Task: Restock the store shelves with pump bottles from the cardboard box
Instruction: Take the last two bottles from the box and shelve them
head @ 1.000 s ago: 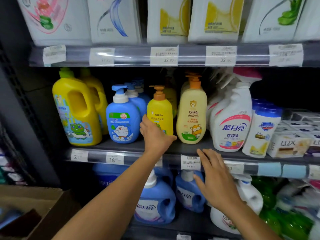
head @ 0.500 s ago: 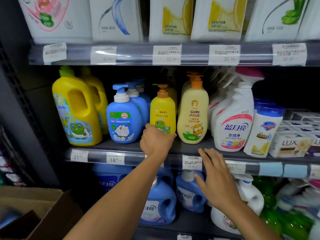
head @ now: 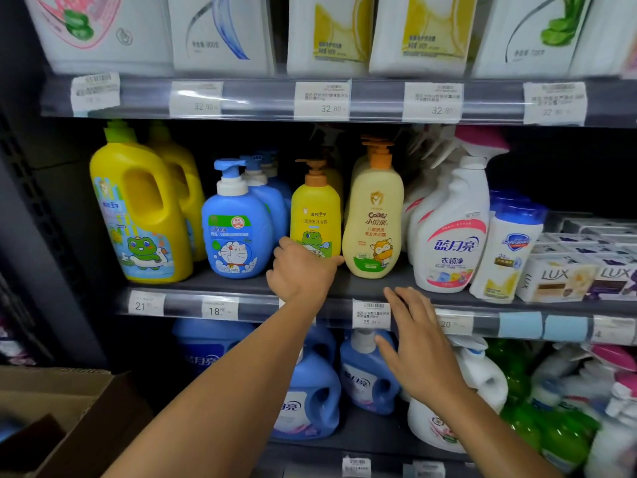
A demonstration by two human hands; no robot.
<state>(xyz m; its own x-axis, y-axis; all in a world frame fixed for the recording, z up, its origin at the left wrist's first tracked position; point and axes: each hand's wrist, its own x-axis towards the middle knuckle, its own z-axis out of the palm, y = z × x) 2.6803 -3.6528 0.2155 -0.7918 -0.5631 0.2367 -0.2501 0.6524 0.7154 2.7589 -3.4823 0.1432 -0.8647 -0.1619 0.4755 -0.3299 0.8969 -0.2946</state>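
A yellow pump bottle (head: 315,215) with an orange pump and a frog label stands upright on the middle shelf (head: 362,288), between a blue pump bottle (head: 236,232) and a taller cream pump bottle (head: 374,222). My left hand (head: 301,274) wraps the yellow bottle's base, thumb on its left and fingers on its right. My right hand (head: 418,343) hovers in front of the shelf edge, fingers spread, holding nothing. The cardboard box (head: 58,408) sits at the lower left; its contents are blurred.
Yellow detergent jugs (head: 138,208) stand at the shelf's left; white spray bottles (head: 451,229), a body wash bottle (head: 506,257) and soap boxes (head: 565,281) at its right. Refill pouches (head: 220,29) fill the shelf above. Blue detergent jugs (head: 310,391) stand below.
My left hand has slid down the yellow bottle from its middle to its base, uncovering the frog label. My right hand has stayed almost still by the shelf edge.
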